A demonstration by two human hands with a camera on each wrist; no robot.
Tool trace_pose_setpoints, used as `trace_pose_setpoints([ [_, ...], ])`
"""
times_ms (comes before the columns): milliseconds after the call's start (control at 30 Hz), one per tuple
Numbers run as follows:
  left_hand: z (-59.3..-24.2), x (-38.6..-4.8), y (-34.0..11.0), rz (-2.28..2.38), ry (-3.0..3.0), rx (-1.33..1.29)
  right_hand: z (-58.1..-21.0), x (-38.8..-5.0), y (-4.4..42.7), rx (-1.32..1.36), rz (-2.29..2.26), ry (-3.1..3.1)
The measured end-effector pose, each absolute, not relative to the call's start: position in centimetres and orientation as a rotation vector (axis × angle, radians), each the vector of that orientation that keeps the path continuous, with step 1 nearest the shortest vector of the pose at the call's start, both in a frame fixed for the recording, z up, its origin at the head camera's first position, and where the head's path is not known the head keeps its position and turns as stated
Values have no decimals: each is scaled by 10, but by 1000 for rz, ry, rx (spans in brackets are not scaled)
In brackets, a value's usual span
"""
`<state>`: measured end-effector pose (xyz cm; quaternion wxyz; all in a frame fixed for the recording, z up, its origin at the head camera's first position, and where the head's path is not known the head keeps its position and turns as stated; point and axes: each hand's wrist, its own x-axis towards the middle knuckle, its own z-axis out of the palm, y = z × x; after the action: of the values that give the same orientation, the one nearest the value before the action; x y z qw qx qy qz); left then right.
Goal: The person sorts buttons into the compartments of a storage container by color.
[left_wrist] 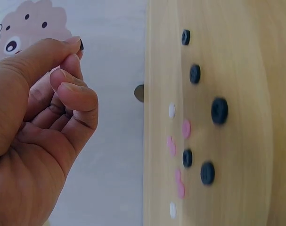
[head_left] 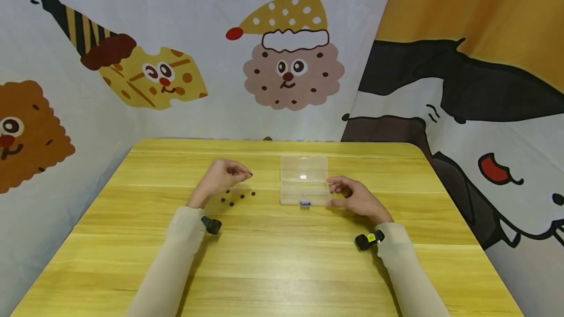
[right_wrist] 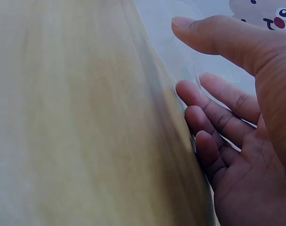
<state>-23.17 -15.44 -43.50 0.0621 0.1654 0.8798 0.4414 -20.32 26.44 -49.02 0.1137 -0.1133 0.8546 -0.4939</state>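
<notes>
My left hand [head_left: 222, 178] is raised above the table's left half and pinches a small black button [left_wrist: 81, 45] between thumb and index finger. Only the button's edge shows. Below and in front of it, several loose black buttons [left_wrist: 219, 111] lie scattered. A clear plastic box [head_left: 304, 168] stands on the table right of centre, lid up, with a blue latch [head_left: 305, 204] at its front. At the box's right side is my right hand [head_left: 356, 198], fingertips touching or nearly touching its wall, fingers loosely bent and thumb apart.
Among the black buttons lie smaller pink pieces [left_wrist: 187, 128] and white pieces [left_wrist: 172, 110]. The wooden table [head_left: 273, 268] ends at a back edge against a cartoon-printed cloth [head_left: 176, 4]. Each wrist wears a small black camera [head_left: 213, 225].
</notes>
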Motion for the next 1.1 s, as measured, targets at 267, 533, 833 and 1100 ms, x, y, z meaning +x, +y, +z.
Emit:
trace_pose_setpoints([
  [267,-439,-236,-139,1348,2636,519,-492,-204,265,-364,-1456,2496],
  [533,-440,-239,-126,1365,2604,544,-492,-204,266,-376,-1406,2542],
  [833,-441,-243,-104,1366,2595,598,-489,-205,272,-351,-1385,2558],
  [1100,-444,-243,-89,1362,2540,605,-491,-205,269,-344,-1375,2552],
])
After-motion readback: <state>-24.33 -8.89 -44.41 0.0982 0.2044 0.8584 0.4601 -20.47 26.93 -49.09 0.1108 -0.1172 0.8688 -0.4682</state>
